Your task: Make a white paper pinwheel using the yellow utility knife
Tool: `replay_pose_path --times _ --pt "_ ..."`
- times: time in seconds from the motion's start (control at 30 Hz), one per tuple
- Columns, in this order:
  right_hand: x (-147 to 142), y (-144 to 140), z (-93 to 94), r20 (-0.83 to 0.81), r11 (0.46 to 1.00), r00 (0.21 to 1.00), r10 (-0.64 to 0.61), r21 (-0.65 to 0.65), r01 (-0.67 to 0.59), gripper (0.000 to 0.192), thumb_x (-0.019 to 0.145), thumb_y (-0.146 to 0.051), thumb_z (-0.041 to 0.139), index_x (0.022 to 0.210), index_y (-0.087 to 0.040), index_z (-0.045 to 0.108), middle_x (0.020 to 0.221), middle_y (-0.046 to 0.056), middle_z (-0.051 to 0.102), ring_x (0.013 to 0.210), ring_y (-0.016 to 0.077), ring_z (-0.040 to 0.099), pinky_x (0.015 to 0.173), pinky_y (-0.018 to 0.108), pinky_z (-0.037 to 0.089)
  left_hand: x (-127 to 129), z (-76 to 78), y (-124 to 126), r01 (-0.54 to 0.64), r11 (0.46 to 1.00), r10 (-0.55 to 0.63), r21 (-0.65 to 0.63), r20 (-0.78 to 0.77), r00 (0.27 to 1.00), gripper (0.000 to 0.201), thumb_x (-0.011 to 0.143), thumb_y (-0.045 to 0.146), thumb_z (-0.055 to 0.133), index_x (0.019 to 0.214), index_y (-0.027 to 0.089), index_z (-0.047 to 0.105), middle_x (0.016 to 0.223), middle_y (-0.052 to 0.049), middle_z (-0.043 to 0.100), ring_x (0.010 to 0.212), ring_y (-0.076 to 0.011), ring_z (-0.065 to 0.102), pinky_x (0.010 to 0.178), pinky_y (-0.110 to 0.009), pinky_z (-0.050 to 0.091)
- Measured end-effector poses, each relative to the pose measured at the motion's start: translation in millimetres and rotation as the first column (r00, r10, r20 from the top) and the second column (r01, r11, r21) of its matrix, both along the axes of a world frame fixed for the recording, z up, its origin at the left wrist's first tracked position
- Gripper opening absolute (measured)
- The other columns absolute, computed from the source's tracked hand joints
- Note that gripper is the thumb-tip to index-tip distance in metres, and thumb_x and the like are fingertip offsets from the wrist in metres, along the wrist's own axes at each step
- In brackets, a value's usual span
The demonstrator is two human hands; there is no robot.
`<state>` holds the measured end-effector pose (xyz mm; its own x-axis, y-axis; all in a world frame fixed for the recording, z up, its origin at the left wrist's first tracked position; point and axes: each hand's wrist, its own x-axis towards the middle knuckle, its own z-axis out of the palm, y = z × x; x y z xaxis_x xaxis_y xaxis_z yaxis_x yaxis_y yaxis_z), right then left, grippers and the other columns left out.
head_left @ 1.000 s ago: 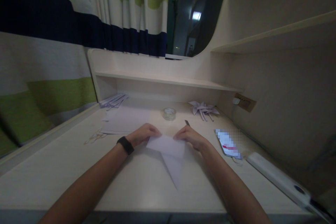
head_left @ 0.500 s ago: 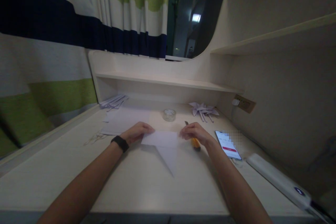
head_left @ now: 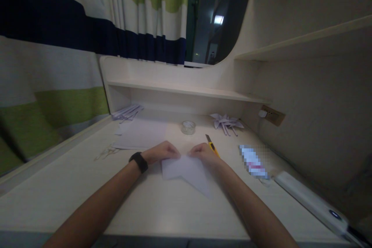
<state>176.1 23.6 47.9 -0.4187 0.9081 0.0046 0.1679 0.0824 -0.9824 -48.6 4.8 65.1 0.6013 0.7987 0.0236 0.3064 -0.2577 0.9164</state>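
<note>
A folded sheet of white paper (head_left: pixel 186 172) lies low over the desk in front of me, with a pointed flap reaching toward the lower right. My left hand (head_left: pixel 164 152), with a black band on its wrist, pinches the paper's top edge at the left. Close beside it, my right hand (head_left: pixel 205 153) has its fingers closed on the same edge farther right. Just behind my right hand lies a yellow utility knife (head_left: pixel 212 145), partly covered by that hand. A roll of clear tape (head_left: pixel 188 127) sits beyond both hands.
Flat white sheets (head_left: pixel 142 133) lie at the back left, near thin rolled paper sticks (head_left: pixel 128 112) and some string (head_left: pixel 106 152). Paper pinwheels (head_left: pixel 226 123) rest at the back right. A phone (head_left: pixel 253 161) and a long white device (head_left: pixel 310 200) lie on the right.
My right hand has moved left from beside the paper onto its top edge. The paper has shifted toward me and turned, its point swinging right. More of the knife shows.
</note>
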Motion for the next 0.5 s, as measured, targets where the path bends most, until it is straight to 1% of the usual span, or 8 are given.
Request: replay_pose_path --times 0.07,0.13,0.23,0.3,0.37,0.43,0.5 --pt "-2 -1 -2.4 0.028 0.999 1.0 -0.007 0.039 0.006 0.019 0.056 -0.031 0.075 0.061 -0.014 0.071 0.052 0.0 0.061 0.047 0.0096 0.047 0.048 0.022 0.032 3 -3.0 -1 0.002 1.0 -0.001 0.005 -0.016 1.0 0.036 0.072 0.046 0.064 0.06 0.012 0.065 0.047 0.003 0.043 0.045 -0.0087 0.031 0.046 -0.024 0.019" --pt "-5 -1 -4.1 0.036 0.998 0.999 -0.015 0.064 0.013 0.015 0.055 -0.028 0.074 0.062 -0.014 0.072 0.055 0.001 0.064 0.05 0.0104 0.049 0.049 0.022 0.034 6 -6.3 -1 -0.007 1.0 0.007 0.006 -0.015 1.0 0.036 0.073 0.046 0.063 0.064 0.011 0.067 0.046 0.003 0.041 0.044 -0.008 0.029 0.044 -0.024 0.017" --pt "-5 0 -4.1 0.036 0.999 0.999 -0.033 0.038 0.032 0.015 0.054 -0.027 0.075 0.062 -0.015 0.072 0.054 0.001 0.064 0.049 0.011 0.05 0.049 0.023 0.035 9 -8.2 -2 -0.048 0.999 0.048 0.013 0.006 0.999 0.033 0.073 0.042 0.064 0.067 0.01 0.068 0.047 0.004 0.041 0.043 -0.0075 0.028 0.044 -0.024 0.016" --pt "-2 3 -2.3 0.026 0.999 0.999 -0.045 0.012 0.044 0.017 0.054 -0.029 0.075 0.061 -0.014 0.071 0.051 0.001 0.062 0.047 0.0106 0.049 0.048 0.023 0.034 10 -6.4 -3 -0.072 0.997 0.072 0.008 0.016 0.997 0.031 0.072 0.04 0.065 0.066 0.01 0.068 0.046 0.004 0.039 0.043 -0.0071 0.027 0.043 -0.024 0.015" --pt "2 6 0.5 0.005 0.999 0.999 -0.05 0.001 0.05 0.018 0.052 -0.03 0.076 0.059 -0.014 0.071 0.05 0.001 0.062 0.045 0.0102 0.048 0.047 0.023 0.033 9 -3.1 -3 -0.07 0.998 0.07 0.006 0.021 0.997 0.03 0.071 0.039 0.066 0.063 0.01 0.067 0.044 0.004 0.038 0.042 -0.0067 0.027 0.043 -0.024 0.015" --pt "7 9 3.8 -0.02 0.998 0.998 -0.055 -0.018 0.054 0.019 0.052 -0.03 0.077 0.059 -0.014 0.07 0.049 0.001 0.061 0.044 0.0102 0.048 0.046 0.023 0.033 6 -0.1 -2 -0.06 0.998 0.06 0.01 0.032 0.998 0.028 0.07 0.037 0.067 0.062 0.011 0.068 0.045 0.004 0.042 0.043 -0.007 0.031 0.043 -0.023 0.018" --pt "13 10 7.1 -0.042 0.997 0.997 -0.063 -0.048 0.061 0.019 0.053 -0.031 0.076 0.059 -0.014 0.069 0.048 0.0 0.06 0.042 0.01 0.048 0.044 0.023 0.032 1 1.1 1 -0.078 0.997 0.079 -0.019 0.055 0.995 0.024 0.069 0.035 0.068 0.064 0.011 0.069 0.05 0.001 0.052 0.046 -0.0087 0.041 0.044 -0.022 0.026"
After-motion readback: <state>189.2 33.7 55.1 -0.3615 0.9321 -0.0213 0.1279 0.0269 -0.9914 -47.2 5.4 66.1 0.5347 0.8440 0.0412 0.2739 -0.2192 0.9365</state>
